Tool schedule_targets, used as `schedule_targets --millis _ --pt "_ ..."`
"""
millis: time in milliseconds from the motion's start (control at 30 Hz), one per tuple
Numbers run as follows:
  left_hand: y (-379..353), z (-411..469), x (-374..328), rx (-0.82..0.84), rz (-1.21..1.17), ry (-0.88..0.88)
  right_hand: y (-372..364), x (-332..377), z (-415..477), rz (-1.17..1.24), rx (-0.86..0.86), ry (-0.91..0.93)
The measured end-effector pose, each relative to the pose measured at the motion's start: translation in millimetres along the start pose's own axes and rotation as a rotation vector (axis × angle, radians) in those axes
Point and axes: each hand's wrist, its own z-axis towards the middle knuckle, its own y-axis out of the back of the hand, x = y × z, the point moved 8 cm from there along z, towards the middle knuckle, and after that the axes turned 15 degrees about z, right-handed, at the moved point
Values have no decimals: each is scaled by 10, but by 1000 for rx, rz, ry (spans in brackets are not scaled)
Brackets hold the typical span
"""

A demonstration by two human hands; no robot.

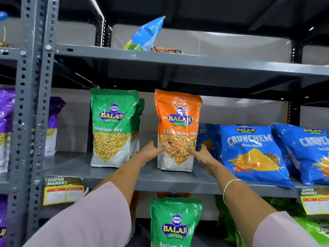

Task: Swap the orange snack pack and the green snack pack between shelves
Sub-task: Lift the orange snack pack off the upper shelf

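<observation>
An orange snack pack (pixel 178 129) stands upright on the middle shelf (pixel 110 177). My left hand (pixel 151 151) touches its lower left side and my right hand (pixel 203 154) its lower right side, fingers pressed on the clear window. A green snack pack (pixel 175 221) stands upright on the shelf below, directly under the orange one. Another green pack (pixel 111 127) stands on the middle shelf to the left, with one more behind it.
Blue Crunchem bags (pixel 252 152) lean close on the right of the orange pack. Purple packs (pixel 6 122) stand at far left beyond the grey upright post (pixel 33 104). A blue bag (pixel 147 34) sits on the top shelf. Price tags (pixel 63 190) hang on the shelf edge.
</observation>
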Motion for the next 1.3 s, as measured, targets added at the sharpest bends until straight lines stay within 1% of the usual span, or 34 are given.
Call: schedule_targets --millis 67,133,167,233,533,600,767,867,1000,1100,1233,1300 --pt "-106 33 30 87 -84 11 -24 -49 61 21 39 18" --pt "-189 86 87 144 -142 17 -89 -149 116 58 123 17" --pt "-213 109 106 152 -166 22 -140 -168 131 65 176 28" --pt "-219 151 140 121 -209 35 -183 -184 168 91 223 53" --pt "-141 69 52 40 -261 -6 -102 -139 179 142 141 57" --pt "-86 6 -20 36 -270 -27 -98 -50 115 116 146 86" --pt "113 -270 -352 13 -259 -115 -47 288 -164 155 151 182" --pt "130 -476 -463 10 -279 -141 54 425 -393 148 159 198" --pt "-21 -854 -554 -5 -300 -178 297 459 -769 85 128 195" --pt "-248 -1170 -596 4 -309 -196 487 359 -1117 40 102 194" --pt "-643 -1507 -530 15 -238 -227 791 44 -1533 2 66 223" --pt "-892 -1623 -447 34 -176 -246 944 -232 -1678 -21 62 204"
